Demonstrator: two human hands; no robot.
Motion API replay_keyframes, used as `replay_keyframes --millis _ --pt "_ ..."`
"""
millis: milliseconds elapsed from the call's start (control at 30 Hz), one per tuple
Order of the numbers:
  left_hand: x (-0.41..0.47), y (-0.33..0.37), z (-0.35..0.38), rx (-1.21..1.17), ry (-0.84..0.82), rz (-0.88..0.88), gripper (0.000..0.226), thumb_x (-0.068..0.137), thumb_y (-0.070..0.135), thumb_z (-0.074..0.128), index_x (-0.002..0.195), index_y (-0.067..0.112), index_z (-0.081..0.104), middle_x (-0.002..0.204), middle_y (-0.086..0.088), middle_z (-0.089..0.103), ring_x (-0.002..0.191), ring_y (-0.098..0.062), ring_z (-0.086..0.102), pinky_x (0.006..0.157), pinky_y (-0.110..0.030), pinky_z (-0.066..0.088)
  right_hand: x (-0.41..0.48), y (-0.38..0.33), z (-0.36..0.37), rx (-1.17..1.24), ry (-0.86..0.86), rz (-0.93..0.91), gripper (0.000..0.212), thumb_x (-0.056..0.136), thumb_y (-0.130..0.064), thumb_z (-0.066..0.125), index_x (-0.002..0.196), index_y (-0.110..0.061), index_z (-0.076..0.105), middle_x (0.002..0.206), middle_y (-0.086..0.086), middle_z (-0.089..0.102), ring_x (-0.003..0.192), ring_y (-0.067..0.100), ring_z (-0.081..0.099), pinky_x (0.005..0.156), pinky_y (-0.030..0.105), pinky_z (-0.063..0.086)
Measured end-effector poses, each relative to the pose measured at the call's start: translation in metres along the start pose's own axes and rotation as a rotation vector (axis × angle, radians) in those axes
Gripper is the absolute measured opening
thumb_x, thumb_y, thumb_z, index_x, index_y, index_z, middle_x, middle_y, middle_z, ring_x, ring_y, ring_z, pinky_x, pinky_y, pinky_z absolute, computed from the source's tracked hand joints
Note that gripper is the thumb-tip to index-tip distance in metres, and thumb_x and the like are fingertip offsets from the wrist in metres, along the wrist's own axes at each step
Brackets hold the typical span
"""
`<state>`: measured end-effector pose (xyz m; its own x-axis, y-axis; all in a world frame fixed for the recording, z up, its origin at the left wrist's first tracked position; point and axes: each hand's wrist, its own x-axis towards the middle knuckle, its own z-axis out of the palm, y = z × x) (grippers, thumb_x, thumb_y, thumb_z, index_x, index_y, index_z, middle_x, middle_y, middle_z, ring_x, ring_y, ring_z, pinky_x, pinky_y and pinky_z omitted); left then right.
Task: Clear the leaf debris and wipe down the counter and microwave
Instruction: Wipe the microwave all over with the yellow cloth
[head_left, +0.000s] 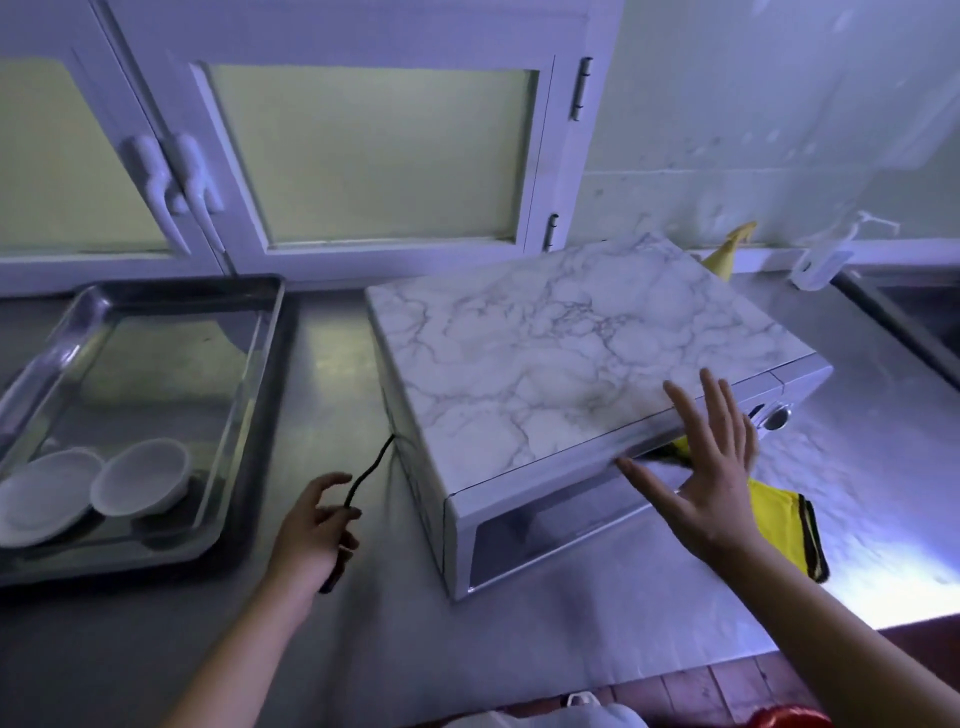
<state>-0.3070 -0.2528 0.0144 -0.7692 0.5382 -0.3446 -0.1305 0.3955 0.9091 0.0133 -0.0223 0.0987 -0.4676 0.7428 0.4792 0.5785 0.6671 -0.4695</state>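
A microwave (545, 358) with a marble-patterned top sits skewed on the steel counter (332, 353). My right hand (696, 467) hovers with fingers spread over the microwave's front top edge, holding nothing. A yellow cloth (784, 525) with a dark border lies on the counter just behind that hand, partly hidden by it. My left hand (311, 530) is to the left of the microwave, its fingers curled round the black power cord (371, 465) that comes out of the microwave's side. No leaf debris shows.
A metal tray (156, 312) with two white dishes (93, 491) stands at the left. A sink (914, 312) and a clear pump bottle (826, 254) are at the far right. Something yellow (727, 249) pokes up behind the microwave. Cabinet doors line the wall.
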Motion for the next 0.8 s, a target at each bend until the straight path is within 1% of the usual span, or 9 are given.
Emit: replay_keyframes --millis 100,233,433,500,567,633,700,767,800 --pt "-0.025 0.025 0.021 -0.239 0.014 -0.037 0.038 0.097 -0.006 0.039 0.098 0.014 0.071 0.082 -0.014 0.061 0.048 -0.015 0.05 0.041 -0.016 0.026 0.001 0.022 -0.007 0.039 0.045 0.139 0.091 0.076 -0.07 0.059 0.153 -0.031 0.033 0.167 -0.002 0.01 0.154 0.017 0.006 0.121 0.053 0.009" --pt "-0.056 0.045 0.049 -0.393 0.05 -0.022 0.033 0.098 -0.003 0.045 0.1 0.015 0.072 0.072 -0.006 0.066 0.055 -0.011 0.057 0.042 -0.015 0.037 0.002 0.042 -0.008 0.181 0.099 0.352 0.109 0.071 -0.067 0.075 0.158 -0.034 0.018 0.168 -0.004 0.002 0.154 0.01 0.0 0.123 0.053 0.011" --pt "-0.077 0.033 0.08 -0.318 0.006 0.134 0.039 0.089 -0.011 0.046 0.115 0.008 0.068 0.062 0.009 0.056 0.049 -0.003 0.036 0.043 -0.012 0.031 0.009 0.079 -0.013 0.309 0.112 0.421 0.109 0.066 -0.057 0.077 0.151 -0.057 0.009 0.167 -0.011 -0.006 0.154 0.009 0.003 0.122 0.053 0.018" --pt "-0.08 0.028 0.08 -0.244 -0.066 0.174 0.046 0.085 -0.009 0.046 0.121 0.012 0.065 0.07 0.007 0.062 0.058 -0.007 0.04 0.048 -0.016 0.032 0.014 0.089 -0.016 0.295 0.095 0.378 0.112 0.065 -0.064 0.078 0.153 -0.054 0.011 0.167 -0.011 -0.006 0.154 0.011 0.003 0.121 0.051 0.019" --pt "-0.082 0.024 0.071 -0.225 -0.188 0.156 0.064 0.079 -0.011 0.053 0.132 0.024 0.06 0.099 0.003 0.071 0.077 -0.011 0.054 0.062 -0.022 0.044 0.018 0.095 -0.017 0.26 0.059 0.326 0.112 0.066 -0.064 0.078 0.155 -0.05 0.011 0.167 -0.014 -0.007 0.154 0.012 -0.001 0.121 0.056 0.016" --pt "-0.085 0.023 0.061 -0.138 -0.292 0.157 0.076 0.071 -0.011 0.069 0.136 0.028 0.055 0.114 0.004 0.071 0.093 -0.008 0.062 0.076 -0.016 0.05 0.02 0.099 -0.016 0.265 0.027 0.309 0.11 0.068 -0.059 0.076 0.155 -0.049 0.011 0.166 -0.019 -0.009 0.154 0.011 -0.005 0.119 0.062 0.015" --pt "-0.088 0.025 0.061 -0.015 -0.322 0.162 0.074 0.066 -0.007 0.084 0.132 0.007 0.055 0.115 -0.001 0.072 0.094 -0.008 0.068 0.077 -0.012 0.051 0.02 0.101 -0.015 0.272 0.01 0.303 0.11 0.068 -0.059 0.076 0.156 -0.049 0.011 0.165 -0.02 -0.011 0.154 0.012 -0.007 0.118 0.065 0.014" --pt "-0.094 0.032 0.073 0.075 -0.228 0.203 0.056 0.061 -0.004 0.086 0.11 -0.016 0.061 0.103 -0.008 0.076 0.083 -0.007 0.072 0.07 -0.011 0.053 0.02 0.102 -0.015 0.247 0.01 0.315 0.116 0.065 -0.069 0.078 0.156 -0.048 0.011 0.166 -0.015 -0.011 0.154 0.014 -0.006 0.119 0.064 0.014" --pt "-0.097 0.036 0.08 0.094 -0.149 0.24 0.046 0.061 -0.009 0.085 0.101 -0.019 0.064 0.092 -0.009 0.077 0.073 -0.006 0.071 0.065 -0.01 0.052 0.022 0.102 -0.016 0.222 0.013 0.332 0.119 0.062 -0.075 0.076 0.156 -0.046 0.01 0.167 -0.009 -0.01 0.155 0.017 -0.006 0.119 0.063 0.014"
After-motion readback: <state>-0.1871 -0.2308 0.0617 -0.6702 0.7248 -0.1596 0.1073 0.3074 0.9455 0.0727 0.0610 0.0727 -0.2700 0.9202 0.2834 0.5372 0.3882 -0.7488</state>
